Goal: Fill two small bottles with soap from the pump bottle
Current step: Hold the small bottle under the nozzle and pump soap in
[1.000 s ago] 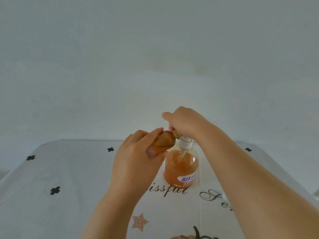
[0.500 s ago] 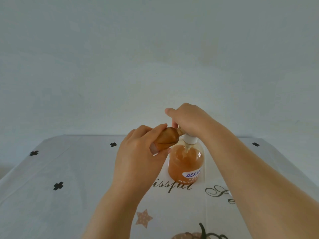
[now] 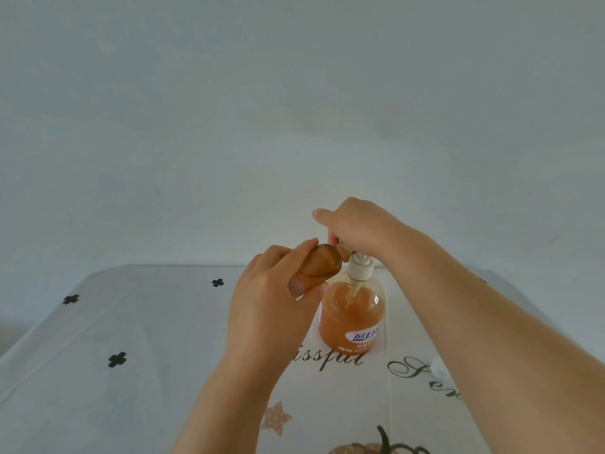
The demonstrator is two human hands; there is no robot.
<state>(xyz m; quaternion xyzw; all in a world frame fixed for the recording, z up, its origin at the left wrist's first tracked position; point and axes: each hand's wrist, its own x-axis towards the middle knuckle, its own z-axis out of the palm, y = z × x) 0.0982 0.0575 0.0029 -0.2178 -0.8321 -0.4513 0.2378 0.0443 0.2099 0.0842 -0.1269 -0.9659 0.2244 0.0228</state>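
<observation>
The pump bottle stands on the table, holding orange soap below a white collar. My right hand sits on top of it, fingers curled over the pump head, which it hides. My left hand grips a small brown bottle and holds it tilted in the air, its neck pointing up and to the right under my right hand, beside the pump's spout. Whether soap is flowing into it cannot be seen. Only one small bottle is in view.
The table wears a white cloth with black flower marks, script lettering, a star and a pumpkin print. A small white round object lies on the cloth at the right, partly behind my right forearm. A plain wall rises behind the table.
Both hands keep their hold. My right hand sits slightly higher over the pump and a little more of the white collar shows. The view has shifted a little.
</observation>
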